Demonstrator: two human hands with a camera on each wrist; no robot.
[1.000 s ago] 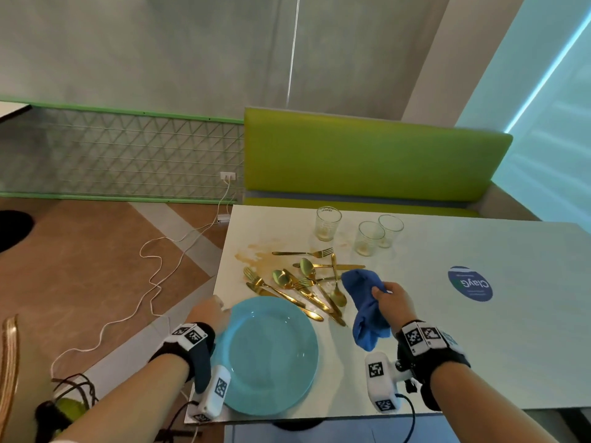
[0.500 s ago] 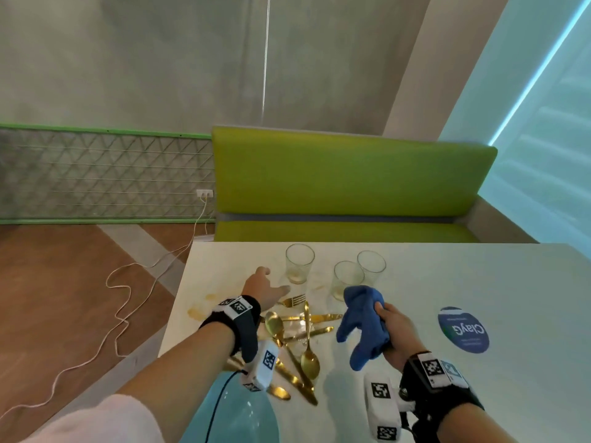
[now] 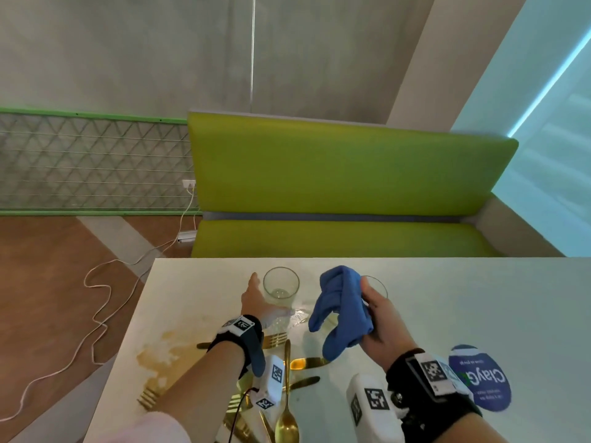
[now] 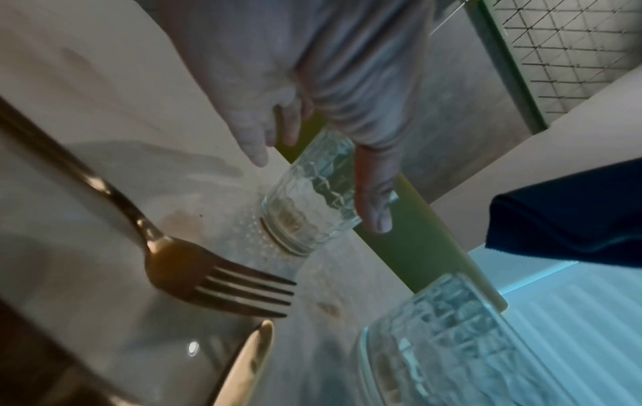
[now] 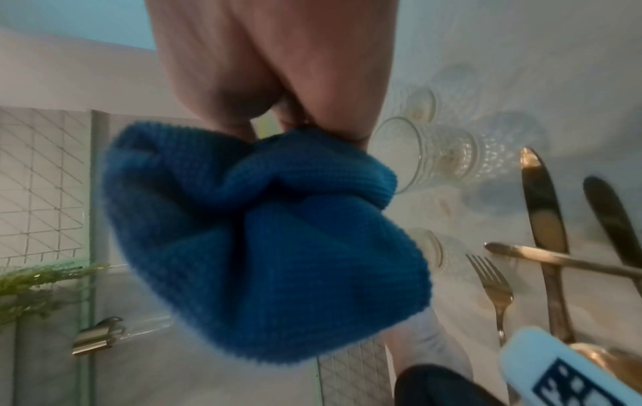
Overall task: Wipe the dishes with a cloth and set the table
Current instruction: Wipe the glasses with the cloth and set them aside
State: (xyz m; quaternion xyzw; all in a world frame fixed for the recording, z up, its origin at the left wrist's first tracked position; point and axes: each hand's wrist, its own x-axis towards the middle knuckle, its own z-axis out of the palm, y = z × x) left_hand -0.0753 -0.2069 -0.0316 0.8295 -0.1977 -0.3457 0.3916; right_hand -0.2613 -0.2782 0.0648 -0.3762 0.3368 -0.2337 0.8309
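A clear patterned glass [image 3: 280,284] [image 4: 312,197] stands upright on the white table [image 3: 479,298]. My left hand [image 3: 267,298] [image 4: 318,192] straddles it, thumb on one side and fingers spread on the other, not closed round it. My right hand [image 3: 377,318] [image 5: 278,82] grips a bunched blue cloth [image 3: 342,314] [image 5: 260,247] above the table, just right of that glass. A second glass [image 3: 379,284] [image 4: 451,343] shows partly behind the cloth. Gold cutlery lies nearer me: a fork [image 3: 271,339] [image 4: 194,272], a knife [image 3: 307,362] [image 5: 545,233] and a spoon [image 3: 287,423].
A brownish spill stain [image 3: 166,353] marks the table's left part. A round blue sticker [image 3: 479,378] is on the right. A green bench [image 3: 335,174] stands behind the far table edge. A white cable [image 3: 96,298] trails over the floor at left.
My left hand left the blue plate and reached forward to the nearest glass. The right hand carried the cloth forward toward the glasses. The plate has dropped out of view.
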